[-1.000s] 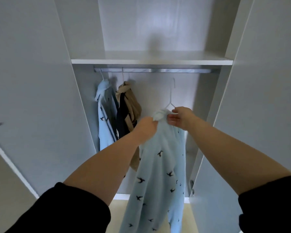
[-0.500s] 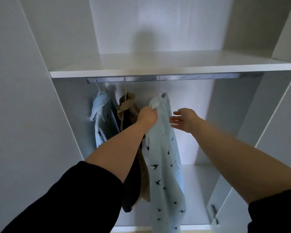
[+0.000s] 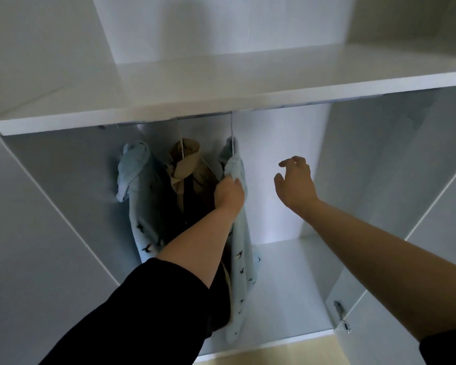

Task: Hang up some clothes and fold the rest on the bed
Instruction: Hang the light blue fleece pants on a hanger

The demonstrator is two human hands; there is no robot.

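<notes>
Rail (image 3: 203, 116) mostly hidden behind shelf (image 3: 142, 114), left grip (image 3: 228, 193) clutched bird-print shirt (image 3: 241, 259), right grip (image 3: 295, 185) hovered loose, empty

This was a home, at a white wardrobe (image 3: 50, 246). A shelf (image 3: 248, 83) spanned twelve o'clock. Beneath it, from nine o'clock to the centre, hung a blue bird-print garment (image 3: 137, 196), a tan garment (image 3: 186, 164) and a second blue garment (image 3: 241, 259). A door hinge (image 3: 341, 316) sat at five o'clock.
</notes>
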